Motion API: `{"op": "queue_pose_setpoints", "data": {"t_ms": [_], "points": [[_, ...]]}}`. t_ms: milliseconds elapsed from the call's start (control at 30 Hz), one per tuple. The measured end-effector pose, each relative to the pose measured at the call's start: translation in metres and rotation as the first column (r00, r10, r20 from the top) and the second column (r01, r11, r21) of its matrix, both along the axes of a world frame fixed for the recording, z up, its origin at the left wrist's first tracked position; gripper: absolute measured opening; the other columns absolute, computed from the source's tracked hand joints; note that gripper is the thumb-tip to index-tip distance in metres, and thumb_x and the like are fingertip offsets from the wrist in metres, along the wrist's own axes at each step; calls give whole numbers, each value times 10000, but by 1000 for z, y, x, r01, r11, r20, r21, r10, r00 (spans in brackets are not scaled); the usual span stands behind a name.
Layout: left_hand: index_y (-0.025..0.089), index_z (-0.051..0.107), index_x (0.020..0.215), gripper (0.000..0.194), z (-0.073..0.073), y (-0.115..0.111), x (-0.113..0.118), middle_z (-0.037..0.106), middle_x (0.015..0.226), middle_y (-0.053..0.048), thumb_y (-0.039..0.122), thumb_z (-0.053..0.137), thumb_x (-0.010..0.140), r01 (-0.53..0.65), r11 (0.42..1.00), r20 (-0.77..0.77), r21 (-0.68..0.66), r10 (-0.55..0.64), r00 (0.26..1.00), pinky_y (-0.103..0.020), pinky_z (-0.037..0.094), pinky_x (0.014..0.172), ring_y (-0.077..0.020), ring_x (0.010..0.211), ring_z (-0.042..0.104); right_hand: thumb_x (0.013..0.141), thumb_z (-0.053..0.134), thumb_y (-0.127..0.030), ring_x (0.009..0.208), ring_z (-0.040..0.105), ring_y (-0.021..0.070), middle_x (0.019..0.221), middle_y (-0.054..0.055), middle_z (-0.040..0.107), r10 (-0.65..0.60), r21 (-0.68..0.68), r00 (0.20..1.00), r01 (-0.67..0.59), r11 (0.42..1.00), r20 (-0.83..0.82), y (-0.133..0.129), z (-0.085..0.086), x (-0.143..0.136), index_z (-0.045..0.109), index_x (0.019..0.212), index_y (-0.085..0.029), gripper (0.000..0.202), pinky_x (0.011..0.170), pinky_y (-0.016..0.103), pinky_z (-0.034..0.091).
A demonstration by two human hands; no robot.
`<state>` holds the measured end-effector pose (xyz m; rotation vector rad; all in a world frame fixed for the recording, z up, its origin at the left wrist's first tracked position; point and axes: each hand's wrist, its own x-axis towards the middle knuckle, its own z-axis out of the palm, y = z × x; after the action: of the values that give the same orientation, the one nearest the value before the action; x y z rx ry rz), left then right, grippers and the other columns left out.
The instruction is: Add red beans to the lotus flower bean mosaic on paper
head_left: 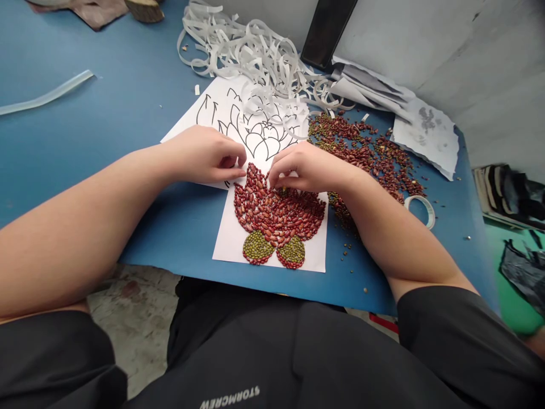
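Note:
On the table lies a white sheet [222, 247] bearing a flower shape made of red beans [279, 218], with two rounded patches of green mung beans [258, 245] at its lower end. My left hand [213, 154] is at the shape's upper left tip, its fingers curled and the thumb close to the forefinger. Over the upper right part of the beans, my right hand [300, 166] has thumb and fingertips pinched together. Whatever either hand holds is too small or hidden to make out. Beneath the left hand is another sheet with a black-line flower drawing [255, 133].
Loose red and green beans [361, 147] are heaped to the right. A roll of tape [419, 211] lies beside them. Curled white strips [251, 45] pile up at the back, near a dark upright object [327, 31] and crumpled papers [426, 133]. A clear strip [46, 95] lies left.

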<state>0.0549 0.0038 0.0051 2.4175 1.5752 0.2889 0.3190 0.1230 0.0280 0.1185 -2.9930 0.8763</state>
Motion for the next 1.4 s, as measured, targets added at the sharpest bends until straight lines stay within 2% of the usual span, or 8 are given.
{"op": "queue_pose_setpoints", "data": {"t_ms": [133,400,600,833,967,1100,1233,1400], "points": [[320,782,972,336,-3,1,-1,722,706,6,573,564,933,0,1000,-2,4,0,1000,-320,404,722,-185,687,644,1052,612,-236,856,648,159,965,30,766,15,32,1000,-14,999,-8,-1,-2,-1,780,949,-211,199,878,346,460],[317,785,966,326,0,0,1,732,717,6,562,573,929,-16,1000,-19,-3,16,1000,-321,411,722,-185,690,652,1054,598,-245,851,639,161,946,35,750,27,81,999,-25,996,-20,-3,-2,-1,794,948,-217,225,852,340,468],[331,801,1008,322,-2,0,0,737,729,3,564,594,927,-24,1000,-14,-15,24,1000,-318,437,783,-193,746,676,1055,611,-250,849,631,164,925,24,734,30,112,999,-27,993,-30,-3,-4,-1,795,941,-220,218,929,376,464],[314,778,962,333,1,-1,2,719,694,12,569,569,923,-15,1000,-13,1,15,1000,-307,416,727,-173,692,647,1038,626,-202,848,611,165,910,16,718,27,169,1000,-24,985,-14,-5,-3,-2,779,918,-221,195,973,390,435],[317,761,919,301,5,-2,4,718,684,15,550,571,911,-11,1000,17,12,11,1000,-308,398,684,-162,650,628,1030,628,-182,838,589,160,882,7,692,27,167,999,-30,986,22,-8,1,-1,756,923,-223,171,956,378,432],[329,763,900,293,3,-1,2,703,649,16,561,584,897,-2,1000,43,30,1,999,-314,400,653,-164,616,616,1024,633,-184,849,583,164,907,15,687,18,140,999,-22,990,26,-6,0,-1,749,908,-225,169,926,370,434],[348,785,927,297,-2,1,-1,704,641,15,574,596,888,-4,1000,61,31,2,998,-313,421,671,-171,636,633,1003,666,-176,863,588,169,973,29,702,-2,132,1000,-2,991,24,-3,-3,-1,757,893,-223,150,926,375,429],[358,804,960,316,-4,1,-2,728,673,11,583,591,897,-12,1000,46,20,11,999,-316,447,723,-186,687,669,1005,674,-175,857,587,166,959,24,704,-3,142,999,-3,990,41,-3,-3,-2,761,894,-220,147,948,383,420]]}}
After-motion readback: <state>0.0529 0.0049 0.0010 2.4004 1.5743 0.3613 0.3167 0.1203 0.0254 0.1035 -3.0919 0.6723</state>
